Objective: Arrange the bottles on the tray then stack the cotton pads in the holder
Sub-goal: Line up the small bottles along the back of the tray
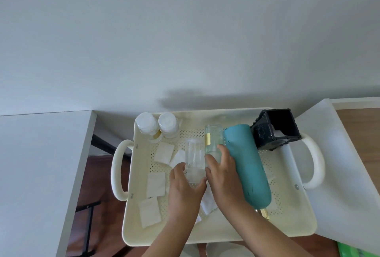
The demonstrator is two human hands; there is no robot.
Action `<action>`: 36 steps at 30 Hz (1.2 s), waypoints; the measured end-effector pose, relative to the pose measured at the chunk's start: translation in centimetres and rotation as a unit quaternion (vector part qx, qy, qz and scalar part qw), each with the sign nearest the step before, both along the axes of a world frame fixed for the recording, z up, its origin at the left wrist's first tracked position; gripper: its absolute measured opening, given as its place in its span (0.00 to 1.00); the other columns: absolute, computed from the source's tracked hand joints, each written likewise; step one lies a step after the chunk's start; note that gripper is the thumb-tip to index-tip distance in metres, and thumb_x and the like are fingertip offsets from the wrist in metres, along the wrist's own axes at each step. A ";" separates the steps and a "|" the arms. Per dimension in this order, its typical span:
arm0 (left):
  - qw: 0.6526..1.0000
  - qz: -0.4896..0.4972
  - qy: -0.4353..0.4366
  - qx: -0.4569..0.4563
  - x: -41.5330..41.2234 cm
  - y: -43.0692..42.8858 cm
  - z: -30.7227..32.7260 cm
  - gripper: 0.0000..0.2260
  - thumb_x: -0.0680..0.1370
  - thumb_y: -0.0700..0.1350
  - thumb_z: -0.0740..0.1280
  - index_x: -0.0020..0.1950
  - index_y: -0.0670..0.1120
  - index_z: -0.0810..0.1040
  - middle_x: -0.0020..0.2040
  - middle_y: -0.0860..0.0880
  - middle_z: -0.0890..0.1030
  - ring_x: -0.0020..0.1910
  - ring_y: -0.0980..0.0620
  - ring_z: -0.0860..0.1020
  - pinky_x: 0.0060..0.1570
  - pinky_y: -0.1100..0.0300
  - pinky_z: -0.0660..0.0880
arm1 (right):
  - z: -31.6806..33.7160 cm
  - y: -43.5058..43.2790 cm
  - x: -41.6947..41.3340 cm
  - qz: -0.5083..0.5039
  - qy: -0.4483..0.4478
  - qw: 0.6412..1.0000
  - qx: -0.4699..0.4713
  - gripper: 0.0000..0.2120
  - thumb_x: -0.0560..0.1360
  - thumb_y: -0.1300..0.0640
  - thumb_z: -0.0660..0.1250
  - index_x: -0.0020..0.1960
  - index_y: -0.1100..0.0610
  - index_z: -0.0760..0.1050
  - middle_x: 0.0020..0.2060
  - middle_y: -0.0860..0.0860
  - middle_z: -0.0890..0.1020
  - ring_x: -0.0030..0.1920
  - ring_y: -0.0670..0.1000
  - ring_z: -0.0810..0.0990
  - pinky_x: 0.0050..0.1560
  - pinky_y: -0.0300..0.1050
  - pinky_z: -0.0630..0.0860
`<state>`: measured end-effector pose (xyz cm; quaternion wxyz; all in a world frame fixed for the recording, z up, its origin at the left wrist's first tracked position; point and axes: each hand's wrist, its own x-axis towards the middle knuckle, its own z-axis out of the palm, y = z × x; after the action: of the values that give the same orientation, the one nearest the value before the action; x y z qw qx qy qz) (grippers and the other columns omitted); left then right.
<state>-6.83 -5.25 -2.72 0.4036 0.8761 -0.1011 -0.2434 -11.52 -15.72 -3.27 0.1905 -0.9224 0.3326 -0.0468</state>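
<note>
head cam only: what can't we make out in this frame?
- Teal bottle: cap end hidden behind the right hand and forearm.
- Clear bottle: lower end covered by the left hand.
- Black holder: inside too dark to see.
- Cotton pads: some hidden under the hands.

Person, two bare forearms entering from the lower edge: left hand (185, 186) and right hand (223, 172) both uncovered, no sleeves, gloves, rings, watch or wristbands visible; fingers short and rounded, nails plain and unpainted where they show; upper arms out of frame.
</note>
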 end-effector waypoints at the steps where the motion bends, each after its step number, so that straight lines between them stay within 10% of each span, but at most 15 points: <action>1: 1.000 0.000 0.007 -0.002 0.1 0.0 0.0 0.30 0.71 0.52 0.75 0.68 0.52 0.65 0.61 0.55 0.69 0.54 0.50 0.77 0.45 0.66 0.70 | 0.0 0.0 0.0 0.003 0.000 1.000 0.003 0.18 0.64 0.68 0.76 0.49 0.56 0.75 0.65 0.61 0.69 0.49 0.60 0.78 0.38 0.46 0.81; 22: 0.938 -0.162 -0.308 0.001 6.0 -4.1 5.9 0.19 0.70 0.38 0.74 0.61 0.39 0.78 0.57 0.44 0.82 0.55 0.40 0.76 0.53 0.55 0.75 | 5.0 -4.2 1.4 0.018 -0.111 0.994 0.001 0.16 0.71 0.64 0.70 0.58 0.55 0.78 0.62 0.53 0.76 0.54 0.57 0.74 0.44 0.47 0.79; 30: 0.885 -0.312 -0.336 0.086 9.2 -4.5 6.7 0.23 0.74 0.46 0.73 0.67 0.44 0.74 0.67 0.47 0.76 0.64 0.42 0.72 0.63 0.50 0.70 | 4.6 -6.7 1.6 0.062 -0.138 0.981 0.125 0.23 0.79 0.55 0.65 0.73 0.49 0.65 0.71 0.47 0.67 0.71 0.47 0.65 0.69 0.38 0.64; 36: 0.837 -0.346 -0.386 0.174 10.7 -4.4 7.0 0.26 0.76 0.53 0.69 0.72 0.54 0.66 0.69 0.56 0.74 0.69 0.47 0.65 0.66 0.48 0.57 | 4.6 -7.3 1.6 0.055 -0.132 0.978 0.152 0.25 0.78 0.57 0.65 0.74 0.49 0.64 0.67 0.46 0.72 0.68 0.45 0.68 0.67 0.36 0.64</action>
<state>3.85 -9.63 4.23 0.0620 0.8629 -0.5011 -0.0227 -9.93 -23.03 1.31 0.3727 -0.8853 0.2567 -0.1071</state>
